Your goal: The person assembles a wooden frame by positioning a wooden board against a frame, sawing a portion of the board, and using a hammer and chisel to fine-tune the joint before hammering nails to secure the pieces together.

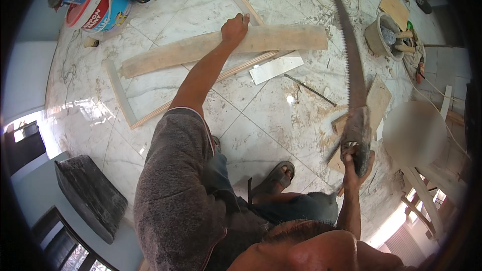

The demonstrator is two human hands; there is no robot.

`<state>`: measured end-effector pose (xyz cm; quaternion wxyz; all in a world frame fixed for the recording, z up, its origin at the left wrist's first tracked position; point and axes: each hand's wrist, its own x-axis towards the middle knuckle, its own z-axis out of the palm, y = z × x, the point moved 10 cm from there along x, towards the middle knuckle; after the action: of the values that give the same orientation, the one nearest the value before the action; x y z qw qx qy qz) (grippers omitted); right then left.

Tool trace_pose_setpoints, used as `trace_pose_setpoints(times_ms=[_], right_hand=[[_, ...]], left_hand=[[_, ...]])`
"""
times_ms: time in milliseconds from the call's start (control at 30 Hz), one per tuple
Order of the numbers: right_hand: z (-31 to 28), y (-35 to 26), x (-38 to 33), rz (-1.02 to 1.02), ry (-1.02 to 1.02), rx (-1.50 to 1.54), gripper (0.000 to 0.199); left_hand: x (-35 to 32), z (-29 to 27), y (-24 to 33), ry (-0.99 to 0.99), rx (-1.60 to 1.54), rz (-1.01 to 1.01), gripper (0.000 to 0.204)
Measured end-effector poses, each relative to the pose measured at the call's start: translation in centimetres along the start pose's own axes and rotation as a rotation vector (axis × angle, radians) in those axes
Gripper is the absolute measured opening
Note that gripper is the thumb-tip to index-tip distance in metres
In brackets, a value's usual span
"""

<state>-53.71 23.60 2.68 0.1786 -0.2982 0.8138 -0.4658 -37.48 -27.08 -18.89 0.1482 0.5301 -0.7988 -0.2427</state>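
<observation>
Saw (352,60) in my right hand (353,175), fingers wrapped round its handle (357,120); my left hand (234,29) curls its fingers over the far edge of the plank (286,38).

1. Saw (354,65): dull grey-brown blade, blotchy brown-black handle.
2. Board (286,38): pale tan, faintly mottled.
3. Flat strip (276,70): white.
4. Floor (241,140): white tiles, grey marble veining, brown smears.
5. Paint bucket (84,14): red rim, red and blue sides.
6. Shirt (170,140): heathered charcoal, white-and-reddish sleeve trim.
7. Jeans (288,208): faded dark blue.
</observation>
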Motion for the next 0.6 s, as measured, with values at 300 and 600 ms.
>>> trace_pose_setpoints(times_ms=[300,600], right_hand=[[8.7,-1.3,2.3,0.265,-0.191,-0.015,0.025],[12.1,-0.3,0.6,0.243,-0.159,-0.017,0.022]], left_hand=[[-1.6,2.6,0.7,-0.24,0.079,0.246,0.039],[-3.1,1.7,0.6,-0.132,0.081,0.398,0.027]])
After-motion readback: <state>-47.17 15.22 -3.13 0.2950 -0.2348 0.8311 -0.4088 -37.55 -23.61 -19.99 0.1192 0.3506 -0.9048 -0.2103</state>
